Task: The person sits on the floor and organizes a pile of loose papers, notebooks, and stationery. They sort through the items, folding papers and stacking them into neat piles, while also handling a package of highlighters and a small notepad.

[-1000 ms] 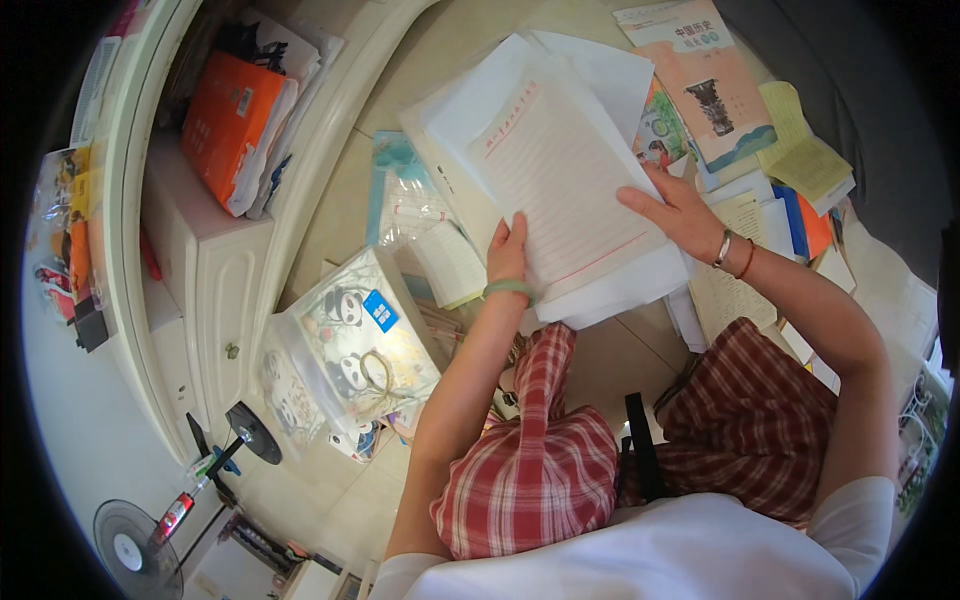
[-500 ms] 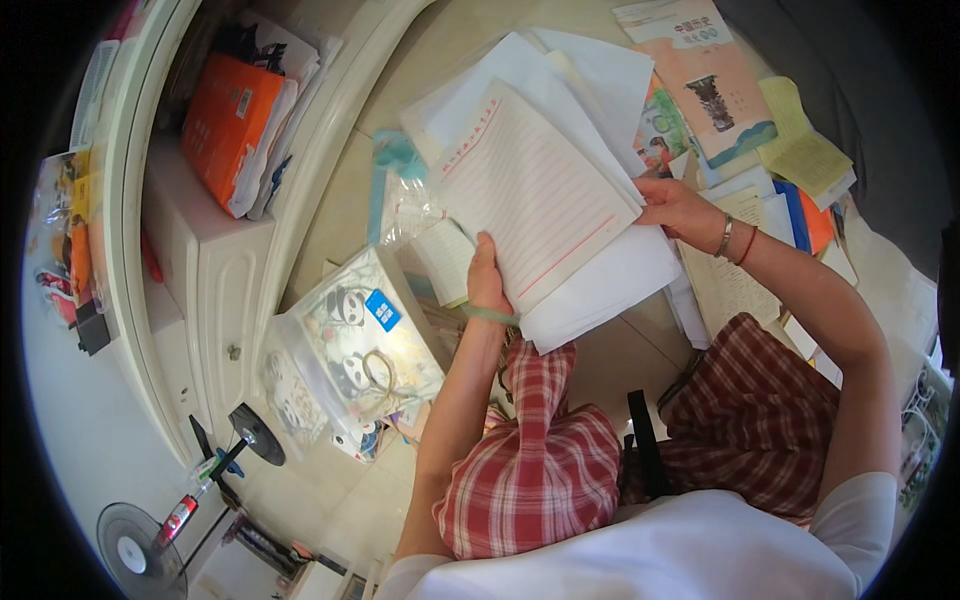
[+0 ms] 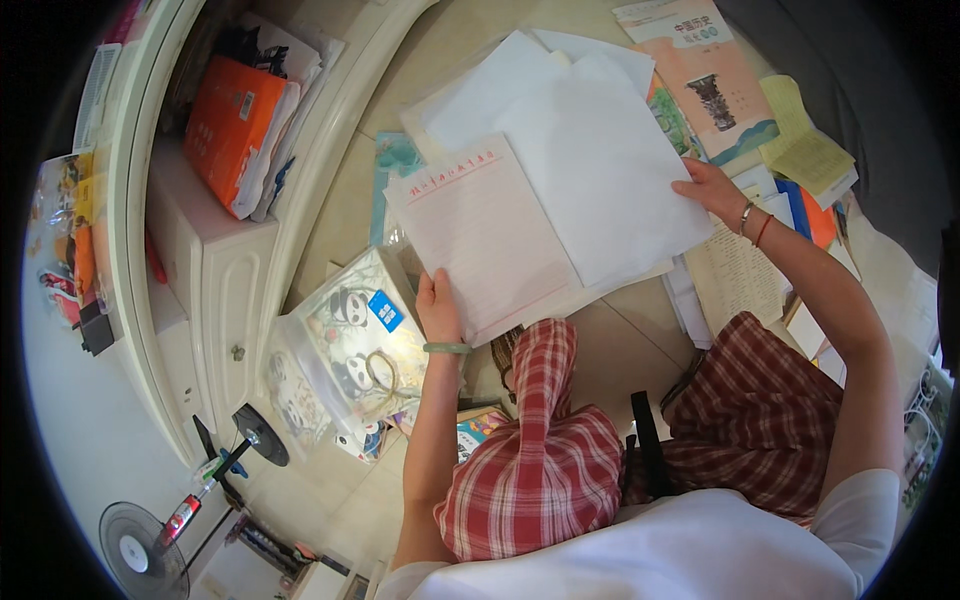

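My left hand (image 3: 438,308) is closed on the lower left edge of a pale sheet of red-lined writing paper (image 3: 482,235), its thumb on top and its other fingers mostly hidden beneath. At the right, my right hand (image 3: 710,190) pinches the edge of a plain white sheet of paper (image 3: 610,170). The lined sheet partly overlaps the white one. More loose white papers (image 3: 500,75) lie fanned out behind them. A green bangle is on my left wrist.
Left of my left arm stands a clear panda-patterned box (image 3: 345,300) with a roll of tape on it. An orange-covered booklet (image 3: 705,85), yellow paper (image 3: 805,140) and handwritten sheets (image 3: 740,275) lie to the right. A white cabinet (image 3: 225,260) and a fan (image 3: 135,550) are at far left.
My left hand has moved left with the lined paper, sliding it off the white sheet. My right hand has shifted slightly right and holds the white sheet, now largely uncovered.
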Demonstrator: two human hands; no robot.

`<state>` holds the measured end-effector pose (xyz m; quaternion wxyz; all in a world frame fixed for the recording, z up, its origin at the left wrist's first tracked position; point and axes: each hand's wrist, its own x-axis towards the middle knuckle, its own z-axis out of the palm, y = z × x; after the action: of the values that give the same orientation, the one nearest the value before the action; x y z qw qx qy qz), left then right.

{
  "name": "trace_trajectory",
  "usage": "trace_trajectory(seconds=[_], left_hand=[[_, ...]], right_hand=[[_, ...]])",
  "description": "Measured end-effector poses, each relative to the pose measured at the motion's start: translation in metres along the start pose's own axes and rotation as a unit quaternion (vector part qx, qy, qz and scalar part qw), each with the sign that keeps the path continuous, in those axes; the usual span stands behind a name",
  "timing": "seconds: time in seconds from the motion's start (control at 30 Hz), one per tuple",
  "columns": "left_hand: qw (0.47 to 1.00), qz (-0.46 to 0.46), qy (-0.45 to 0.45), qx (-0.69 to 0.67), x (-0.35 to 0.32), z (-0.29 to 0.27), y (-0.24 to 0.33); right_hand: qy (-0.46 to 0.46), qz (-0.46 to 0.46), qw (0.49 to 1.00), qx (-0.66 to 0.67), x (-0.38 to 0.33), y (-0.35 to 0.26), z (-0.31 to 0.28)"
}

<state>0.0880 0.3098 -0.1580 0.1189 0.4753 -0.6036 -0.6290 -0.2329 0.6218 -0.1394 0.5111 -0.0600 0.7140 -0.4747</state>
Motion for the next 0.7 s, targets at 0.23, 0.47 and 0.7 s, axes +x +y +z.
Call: trace_trajectory(seconds=[0.23,0.47,0.7], left_hand=[[0.989,0.058,-0.043,0.131,-0.021,0.005,-0.025],[0.943,-0.003,-0.114,0.313,-0.039,0.025,0.019],[0.976,0.166,-0.109,0.086,-0.058,0.073,0.082]], right_hand=[[0.066,-0.157,0.951,-0.256,-0.001,-0.03,-0.002],[0.107,-0.269,0.949,-0.125,-0.006,-0.104,0.021],[0.112,-0.26,0.856,-0.432,-0.037,-0.104,0.107]])
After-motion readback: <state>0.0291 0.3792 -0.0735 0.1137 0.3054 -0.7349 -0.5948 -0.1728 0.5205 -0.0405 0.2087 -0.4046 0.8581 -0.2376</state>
